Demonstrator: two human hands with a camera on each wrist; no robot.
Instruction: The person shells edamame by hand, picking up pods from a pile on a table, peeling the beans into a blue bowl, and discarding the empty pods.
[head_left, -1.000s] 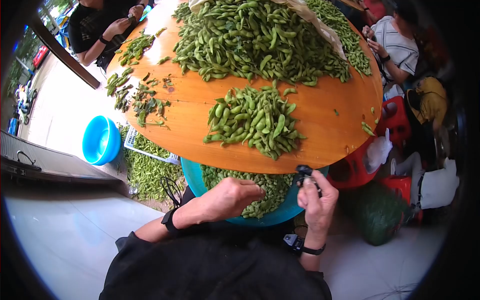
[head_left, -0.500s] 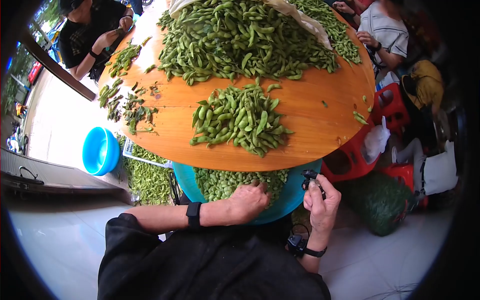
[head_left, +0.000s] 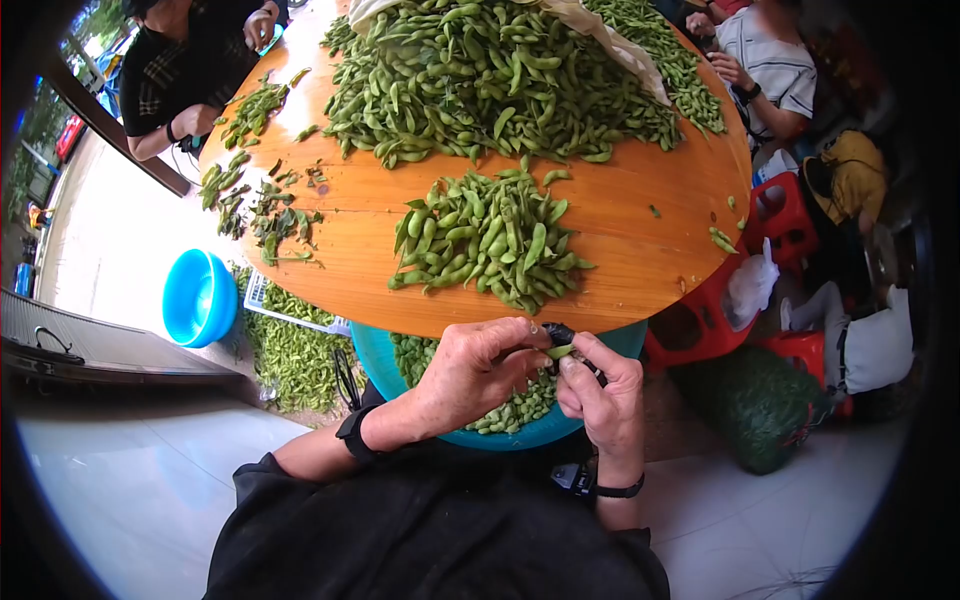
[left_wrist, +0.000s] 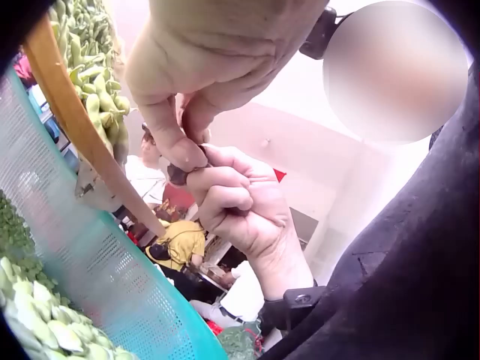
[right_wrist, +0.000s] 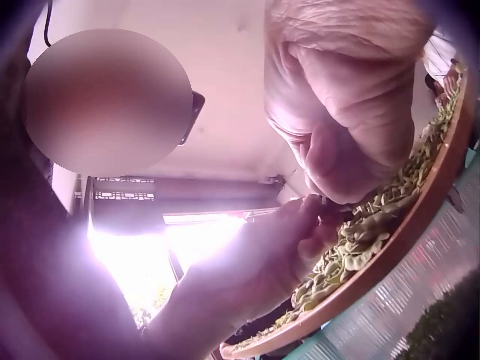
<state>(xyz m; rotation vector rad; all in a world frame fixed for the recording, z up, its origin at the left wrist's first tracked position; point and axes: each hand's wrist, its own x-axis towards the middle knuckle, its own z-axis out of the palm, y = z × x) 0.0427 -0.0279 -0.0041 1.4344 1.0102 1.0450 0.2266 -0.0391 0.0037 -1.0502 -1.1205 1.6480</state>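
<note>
Over the teal basin (head_left: 373,355), my two hands meet just in front of the table edge. My left hand (head_left: 465,375) pinches a green soybean pod (head_left: 561,351) at its fingertips, and the pod reaches across to my right hand (head_left: 608,395). Between thumb and curled fingers, the right hand grips a small black tool (head_left: 557,333), partly hidden behind the pod and fingers. In the left wrist view the fingertips of both hands touch around a dark piece (left_wrist: 178,174). Loose green pods (head_left: 512,413) fill the basin below.
A small pile of pods (head_left: 490,240) lies on the wooden table (head_left: 640,260), with a large heap (head_left: 480,80) behind it. Leafy scraps (head_left: 275,215) are at the left. A blue basin (head_left: 200,298) stands on the floor; red stools (head_left: 700,325) and a green net sack (head_left: 755,410) are at right.
My left hand has come up from the pods in the basin with a pod and moved right to meet the right hand. The right hand keeps its grip on the black tool.
</note>
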